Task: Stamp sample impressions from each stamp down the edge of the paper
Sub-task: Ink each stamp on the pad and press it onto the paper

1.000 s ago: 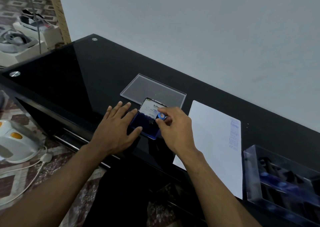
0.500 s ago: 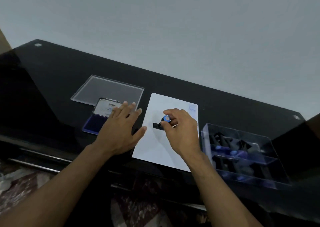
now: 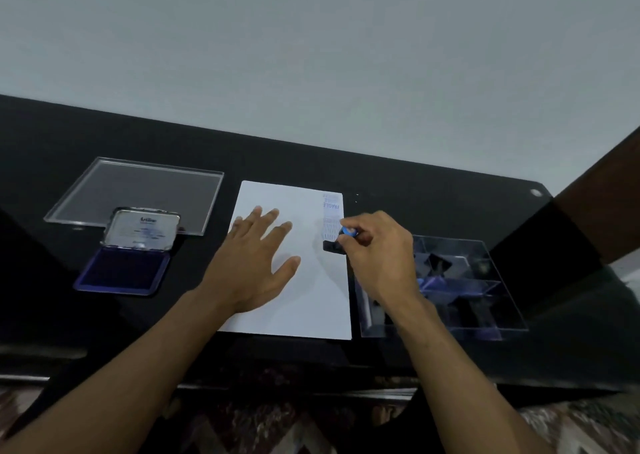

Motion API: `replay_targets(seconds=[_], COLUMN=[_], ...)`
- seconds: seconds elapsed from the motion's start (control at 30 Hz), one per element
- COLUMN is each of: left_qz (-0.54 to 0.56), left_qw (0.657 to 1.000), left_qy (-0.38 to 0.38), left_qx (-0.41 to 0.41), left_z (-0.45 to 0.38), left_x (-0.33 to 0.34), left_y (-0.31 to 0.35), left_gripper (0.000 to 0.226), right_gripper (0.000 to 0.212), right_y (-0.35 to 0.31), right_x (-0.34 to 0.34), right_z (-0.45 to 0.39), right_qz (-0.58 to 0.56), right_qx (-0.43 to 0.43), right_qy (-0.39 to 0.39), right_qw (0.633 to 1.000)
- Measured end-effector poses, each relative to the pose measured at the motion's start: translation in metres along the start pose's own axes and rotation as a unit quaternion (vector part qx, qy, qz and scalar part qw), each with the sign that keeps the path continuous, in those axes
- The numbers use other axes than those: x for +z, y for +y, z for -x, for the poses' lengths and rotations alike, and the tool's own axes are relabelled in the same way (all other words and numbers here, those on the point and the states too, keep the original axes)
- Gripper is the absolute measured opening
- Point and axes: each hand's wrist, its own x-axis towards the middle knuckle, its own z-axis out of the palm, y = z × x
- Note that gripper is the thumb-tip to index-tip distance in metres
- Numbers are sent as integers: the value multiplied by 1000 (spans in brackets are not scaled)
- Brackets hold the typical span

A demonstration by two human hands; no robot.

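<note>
Left hand (image 3: 256,263): fingers straight and spread, flat on the paper (image 3: 304,301), pinning it; half a second ago resting at the ink pad.
Right hand (image 3: 377,259): pinching the stamp (image 3: 335,245) by its blue-capped handle; moved from mid-sheet to the right edge.
Stamp: black base low at the paper's right edge, just below the printed column; contact with the sheet not discernible; long axis across the edge, handle tilted towards the right hand.
Meaning: inked stamp apparently lined up for the next impression.
Stamp tray (image 3: 460,280): clear, right of the paper, dark stamps inside.
Ink pad (image 3: 121,270): open, left on the worktop (image 3: 398,183).
Impressions (image 3: 330,218): blue column down the far right edge.
</note>
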Motion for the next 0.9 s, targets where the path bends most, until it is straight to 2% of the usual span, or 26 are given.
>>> replay_targets(seconds=[0.53, 0.9], left_qz=[-15, -33], left_qw=[998, 998], left_qy=[-54, -56], left_qx=[3, -3], left_z=[-30, -28], left_x=[29, 33], left_y=[-1, -2], left_gripper=[83, 77], right_gripper=[23, 22], right_y=[9, 11], right_x=[13, 18], right_z=[-9, -8], right_qz=[36, 66], right_qx=[-21, -32], right_qy=[-38, -54], right_qw=[998, 996])
